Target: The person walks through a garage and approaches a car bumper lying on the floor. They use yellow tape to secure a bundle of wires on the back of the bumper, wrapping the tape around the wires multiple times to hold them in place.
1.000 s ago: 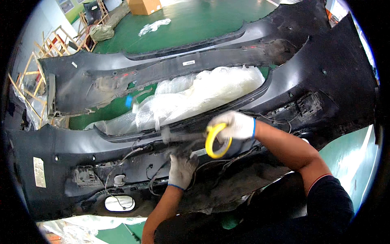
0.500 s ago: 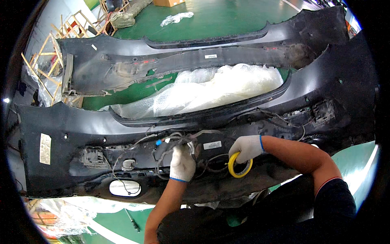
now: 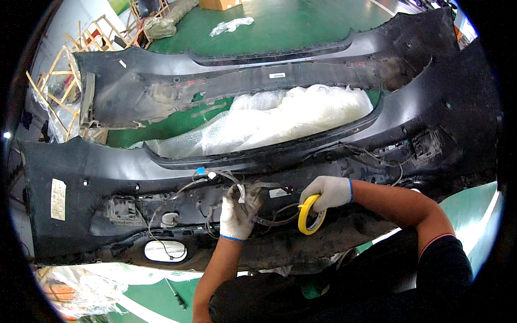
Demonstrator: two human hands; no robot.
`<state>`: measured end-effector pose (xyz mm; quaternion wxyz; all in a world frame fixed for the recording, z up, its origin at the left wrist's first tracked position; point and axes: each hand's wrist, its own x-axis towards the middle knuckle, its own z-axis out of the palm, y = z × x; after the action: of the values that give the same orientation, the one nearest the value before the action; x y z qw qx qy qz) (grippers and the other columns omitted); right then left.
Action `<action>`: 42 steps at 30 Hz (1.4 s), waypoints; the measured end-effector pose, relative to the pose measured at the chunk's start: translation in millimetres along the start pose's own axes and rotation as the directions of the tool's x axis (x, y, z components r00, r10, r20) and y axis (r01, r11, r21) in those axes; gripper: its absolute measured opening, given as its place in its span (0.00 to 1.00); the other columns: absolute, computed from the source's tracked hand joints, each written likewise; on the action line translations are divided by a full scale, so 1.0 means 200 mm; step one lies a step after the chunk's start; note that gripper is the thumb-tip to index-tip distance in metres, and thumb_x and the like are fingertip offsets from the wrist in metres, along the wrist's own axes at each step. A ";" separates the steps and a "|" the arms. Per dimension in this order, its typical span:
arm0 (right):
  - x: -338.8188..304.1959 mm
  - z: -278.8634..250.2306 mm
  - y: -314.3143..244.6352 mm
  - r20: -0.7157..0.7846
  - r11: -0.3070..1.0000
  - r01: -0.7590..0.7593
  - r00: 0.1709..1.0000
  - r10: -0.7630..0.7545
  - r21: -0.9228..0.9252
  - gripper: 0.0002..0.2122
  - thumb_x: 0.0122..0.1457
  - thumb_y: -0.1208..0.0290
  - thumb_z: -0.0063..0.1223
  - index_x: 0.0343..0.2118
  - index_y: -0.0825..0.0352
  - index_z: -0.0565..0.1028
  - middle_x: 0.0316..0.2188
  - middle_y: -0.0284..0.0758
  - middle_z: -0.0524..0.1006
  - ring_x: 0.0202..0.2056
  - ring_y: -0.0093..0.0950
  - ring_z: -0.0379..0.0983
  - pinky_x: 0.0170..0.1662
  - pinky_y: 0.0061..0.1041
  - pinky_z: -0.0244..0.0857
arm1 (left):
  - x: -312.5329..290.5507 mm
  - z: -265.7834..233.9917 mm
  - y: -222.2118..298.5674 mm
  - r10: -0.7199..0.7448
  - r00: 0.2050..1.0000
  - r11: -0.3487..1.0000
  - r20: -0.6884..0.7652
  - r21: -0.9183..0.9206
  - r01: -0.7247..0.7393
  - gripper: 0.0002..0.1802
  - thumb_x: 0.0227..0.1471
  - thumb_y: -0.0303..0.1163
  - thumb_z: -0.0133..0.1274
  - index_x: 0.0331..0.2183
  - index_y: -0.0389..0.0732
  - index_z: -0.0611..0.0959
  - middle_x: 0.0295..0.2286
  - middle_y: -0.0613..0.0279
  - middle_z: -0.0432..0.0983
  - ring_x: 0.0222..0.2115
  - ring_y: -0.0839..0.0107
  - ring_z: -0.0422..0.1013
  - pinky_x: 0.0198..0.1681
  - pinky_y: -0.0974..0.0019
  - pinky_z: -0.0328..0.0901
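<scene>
In front of me lies a black car bumper [image 3: 116, 169], its inner side facing up. My left hand [image 3: 235, 217], in a white glove with a blue cuff, is closed on a bundled wiring harness [image 3: 259, 202] near the bumper's middle. Loose cable loops and a blue-and-white connector [image 3: 202, 171] stick out beyond its fingers. To the right, my gloved right hand [image 3: 329, 192] grips a roll of yellow tape [image 3: 306, 222], which hangs tilted below the fingers. A strand of the harness reaches toward the roll. The left fingertips are partly lost among the cables.
Beyond stands a second black bumper [image 3: 226, 72], with clear bubble wrap [image 3: 291, 116] between the two. Wooden frames [image 3: 56, 86] are at the far left, and a cardboard box [image 3: 221, 4] is at the back. A screwdriver [image 3: 176, 295] lies on the green floor at lower left.
My left hand has shifted slightly left, and the blue-and-white connector has swung up and left. The tape roll has moved a little left and turned in my right hand.
</scene>
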<state>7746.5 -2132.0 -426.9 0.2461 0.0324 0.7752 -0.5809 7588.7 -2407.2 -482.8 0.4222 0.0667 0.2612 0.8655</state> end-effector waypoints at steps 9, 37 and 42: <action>0.08 0.16 0.07 0.119 0.993 -0.099 0.987 0.107 -0.070 0.17 0.57 0.71 0.61 0.50 0.67 0.80 0.35 0.35 0.83 0.34 0.24 0.78 0.40 0.28 0.74 | 0.00 0.16 -0.01 -0.034 0.997 0.972 -0.069 0.230 0.049 0.27 0.51 0.30 0.64 0.53 0.40 0.75 0.55 0.49 0.73 0.58 0.54 0.68 0.66 0.50 0.61; 0.39 -0.36 -0.52 -0.480 0.704 0.648 0.735 -0.478 0.291 0.16 0.71 0.62 0.48 0.52 0.69 0.76 0.41 0.31 0.80 0.43 0.20 0.72 0.52 0.24 0.66 | 0.01 1.10 0.75 0.143 0.989 0.419 0.043 0.903 -0.100 0.17 0.62 0.33 0.57 0.49 0.37 0.73 0.38 0.57 0.76 0.34 0.62 0.74 0.42 0.56 0.71; 0.38 -0.09 -0.48 -0.407 0.602 0.643 0.766 -0.498 0.473 0.21 0.76 0.58 0.38 0.52 0.72 0.75 0.43 0.36 0.80 0.48 0.25 0.74 0.58 0.28 0.66 | 0.20 1.03 0.63 0.368 0.907 0.559 0.205 0.731 -0.392 0.34 0.66 0.39 0.55 0.68 0.48 0.62 0.57 0.58 0.69 0.59 0.58 0.68 0.62 0.46 0.66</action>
<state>7641.0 -2164.5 -371.0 -0.0692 -0.0764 0.5477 -0.8303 7543.9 -2359.1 -246.5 0.1625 0.3040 0.5715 0.7447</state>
